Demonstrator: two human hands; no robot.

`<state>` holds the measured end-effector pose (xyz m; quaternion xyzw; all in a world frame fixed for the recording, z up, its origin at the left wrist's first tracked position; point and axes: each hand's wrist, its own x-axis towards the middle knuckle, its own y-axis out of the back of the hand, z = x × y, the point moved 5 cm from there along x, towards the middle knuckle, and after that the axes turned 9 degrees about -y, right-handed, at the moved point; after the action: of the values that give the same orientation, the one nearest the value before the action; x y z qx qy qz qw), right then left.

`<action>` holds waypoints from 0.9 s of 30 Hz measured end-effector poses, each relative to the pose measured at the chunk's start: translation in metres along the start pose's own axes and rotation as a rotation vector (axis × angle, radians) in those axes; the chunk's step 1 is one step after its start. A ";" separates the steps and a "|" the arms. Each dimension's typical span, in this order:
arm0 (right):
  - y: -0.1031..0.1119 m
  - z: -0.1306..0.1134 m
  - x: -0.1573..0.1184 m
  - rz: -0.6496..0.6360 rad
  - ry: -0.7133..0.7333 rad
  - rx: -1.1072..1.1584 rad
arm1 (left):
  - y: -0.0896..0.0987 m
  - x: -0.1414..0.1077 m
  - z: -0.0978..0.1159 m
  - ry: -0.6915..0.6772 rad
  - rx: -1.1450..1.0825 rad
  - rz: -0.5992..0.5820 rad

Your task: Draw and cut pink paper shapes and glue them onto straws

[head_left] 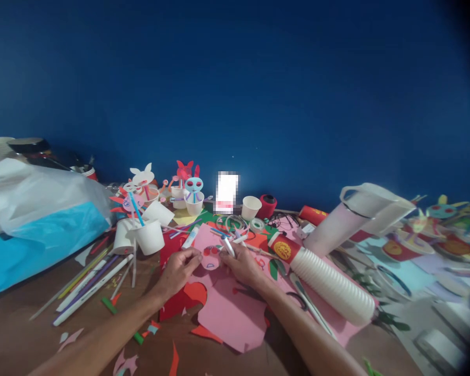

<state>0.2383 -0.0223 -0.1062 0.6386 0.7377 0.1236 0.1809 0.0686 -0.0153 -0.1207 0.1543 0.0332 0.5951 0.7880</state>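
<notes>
Left hand fingers clamp pink paper face, above pink card; red eyes and mouth drawn; right hand fingers clamp white marker.

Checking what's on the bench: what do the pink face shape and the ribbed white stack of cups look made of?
The pink face, at the left hand, looks like matte craft paper: thin, flat, cut edges. The nested cups, right of the right hand, look like white paper or thin plastic; their stacked rims form ribs, and the look leaves it open.
</notes>
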 end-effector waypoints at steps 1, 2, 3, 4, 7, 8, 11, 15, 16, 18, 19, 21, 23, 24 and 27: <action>0.000 0.001 0.000 0.002 -0.005 -0.004 | 0.000 0.000 -0.001 -0.001 0.003 -0.001; 0.000 0.002 0.001 0.007 -0.010 -0.010 | 0.000 0.000 -0.002 -0.005 0.005 -0.003; 0.000 0.002 0.001 0.013 -0.014 -0.017 | 0.000 0.000 -0.003 -0.010 0.006 -0.006; 0.000 0.003 0.001 0.020 -0.018 -0.023 | 0.000 0.001 -0.003 -0.014 0.007 -0.008; 0.000 0.003 0.001 0.036 -0.032 -0.038 | 0.000 0.001 -0.002 -0.020 0.009 -0.012; 0.000 0.004 0.001 0.039 -0.037 -0.041 | 0.000 0.001 -0.002 -0.021 0.010 -0.011; 0.000 0.005 0.001 0.044 -0.049 -0.051 | -0.001 0.001 -0.002 -0.020 0.016 -0.010; -0.001 0.007 0.001 0.051 -0.060 -0.065 | -0.001 0.000 -0.006 -0.023 0.022 -0.009; -0.001 0.008 0.001 0.050 -0.060 -0.068 | -0.001 0.000 -0.007 -0.024 0.024 -0.012; -0.002 0.008 0.002 0.050 -0.054 -0.075 | -0.001 0.000 -0.007 -0.027 0.031 -0.016; -0.002 0.009 0.002 0.054 -0.049 -0.079 | -0.001 0.000 -0.008 -0.028 0.034 -0.019; -0.002 0.010 0.003 0.069 -0.042 -0.088 | -0.001 0.000 -0.008 -0.031 0.040 -0.022; -0.001 0.012 0.004 0.089 -0.034 -0.103 | -0.001 0.000 -0.007 -0.033 0.043 -0.024; -0.001 0.013 0.004 0.096 -0.030 -0.113 | -0.001 0.001 -0.007 -0.035 0.043 -0.024; -0.001 0.016 0.004 0.103 -0.023 -0.140 | -0.002 0.000 -0.007 -0.034 0.044 -0.020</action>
<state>0.2433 -0.0189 -0.1211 0.6627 0.6915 0.1767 0.2268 0.0686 -0.0138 -0.1277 0.1812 0.0344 0.5835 0.7909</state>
